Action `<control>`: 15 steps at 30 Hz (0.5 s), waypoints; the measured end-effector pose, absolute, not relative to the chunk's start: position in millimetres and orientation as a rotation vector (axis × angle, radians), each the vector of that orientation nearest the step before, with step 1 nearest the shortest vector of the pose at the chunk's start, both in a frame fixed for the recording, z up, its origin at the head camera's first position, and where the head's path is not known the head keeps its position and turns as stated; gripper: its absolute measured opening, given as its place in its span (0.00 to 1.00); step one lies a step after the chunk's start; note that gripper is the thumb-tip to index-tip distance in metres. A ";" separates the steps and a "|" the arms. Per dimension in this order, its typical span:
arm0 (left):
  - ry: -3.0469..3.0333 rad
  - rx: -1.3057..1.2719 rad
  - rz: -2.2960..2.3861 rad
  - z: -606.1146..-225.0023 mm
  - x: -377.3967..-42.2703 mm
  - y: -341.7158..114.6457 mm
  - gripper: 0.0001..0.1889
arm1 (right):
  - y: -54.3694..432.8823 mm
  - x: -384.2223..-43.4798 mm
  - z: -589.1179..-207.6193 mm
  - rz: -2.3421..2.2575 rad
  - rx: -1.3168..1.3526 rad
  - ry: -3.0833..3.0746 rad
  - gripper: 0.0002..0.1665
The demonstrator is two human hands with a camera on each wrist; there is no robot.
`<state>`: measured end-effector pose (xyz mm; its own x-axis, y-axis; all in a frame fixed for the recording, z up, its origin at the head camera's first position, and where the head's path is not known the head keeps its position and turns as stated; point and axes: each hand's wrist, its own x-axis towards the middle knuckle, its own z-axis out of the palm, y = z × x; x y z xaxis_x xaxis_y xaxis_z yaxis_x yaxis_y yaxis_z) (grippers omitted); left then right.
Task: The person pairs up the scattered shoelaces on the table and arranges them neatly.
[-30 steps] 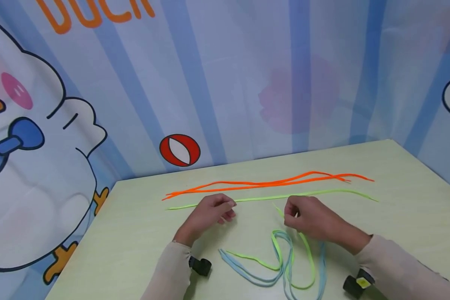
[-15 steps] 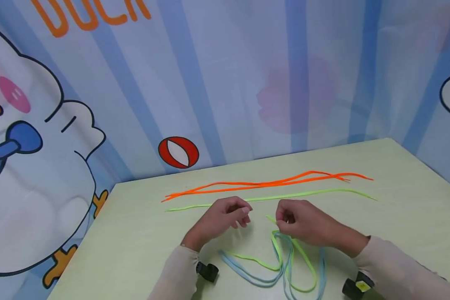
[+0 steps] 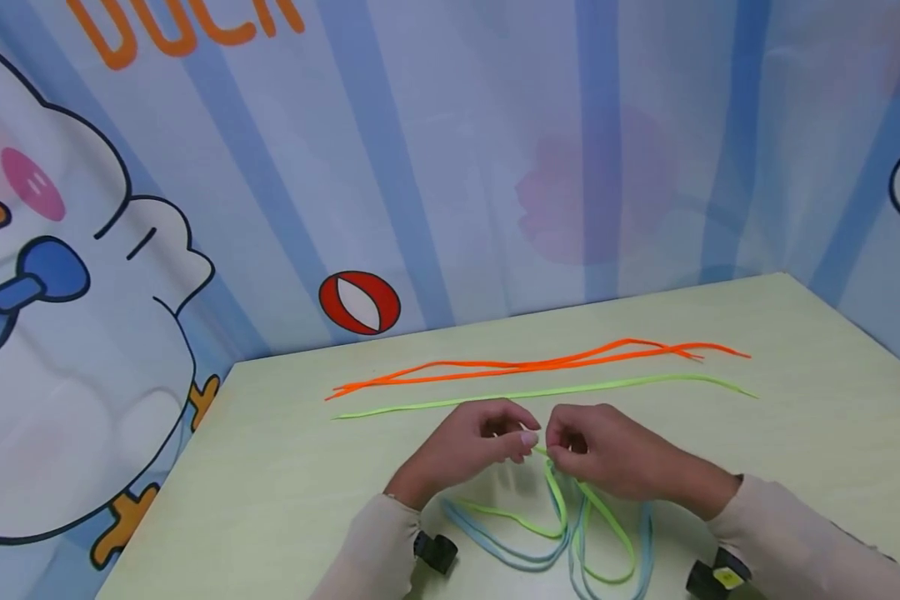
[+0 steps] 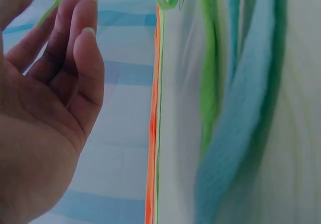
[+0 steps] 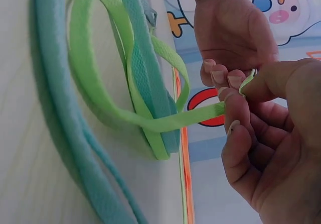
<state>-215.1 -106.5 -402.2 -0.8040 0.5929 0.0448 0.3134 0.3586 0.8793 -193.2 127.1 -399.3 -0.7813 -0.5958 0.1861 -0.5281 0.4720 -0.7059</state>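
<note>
My right hand (image 3: pixel 622 450) pinches a flat lime-green shoelace (image 5: pixel 200 114) near its end, with a short tip sticking out past the thumb. Close by on the left, my left hand (image 3: pixel 472 446) has its thumb and fingers apart and loosely bent around that tip. In the left wrist view the green end (image 4: pixel 55 3) passes by its fingertips. Below both hands, the rest of the green shoelace lies in loops on the table, running alongside light blue shoelaces (image 3: pixel 528 567). Green and blue come together in the middle, partly hidden under the right hand.
Two orange shoelaces (image 3: pixel 547 365) lie stretched across the table (image 3: pixel 217 483) towards the back. A second green shoelace (image 3: pixel 645 382) runs in front of them. Behind the table hangs a blue striped cloth (image 3: pixel 457 167) with cartoon ducks and a red ball print.
My left hand has moved right and nearer to me, up to the right hand. The right hand has shifted slightly left, bringing the green shoelace's end along.
</note>
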 end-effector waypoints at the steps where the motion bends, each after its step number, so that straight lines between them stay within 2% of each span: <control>1: 2.356 0.808 1.411 -401.5 -214.6 -105.5 0.11 | 127.2 -193.0 -399.2 -1.216 -1.008 2.621 0.08; 15: 2.384 0.821 1.338 -401.2 -213.2 -101.8 0.06 | 126.0 -190.8 -397.1 -1.285 -1.019 2.609 0.07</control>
<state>-213.2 -101.8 -401.2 -0.7969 0.6035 0.0276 0.3378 0.4073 0.8485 -190.8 126.0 -397.1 -0.7797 -0.5843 0.2250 -0.5345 0.4340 -0.7252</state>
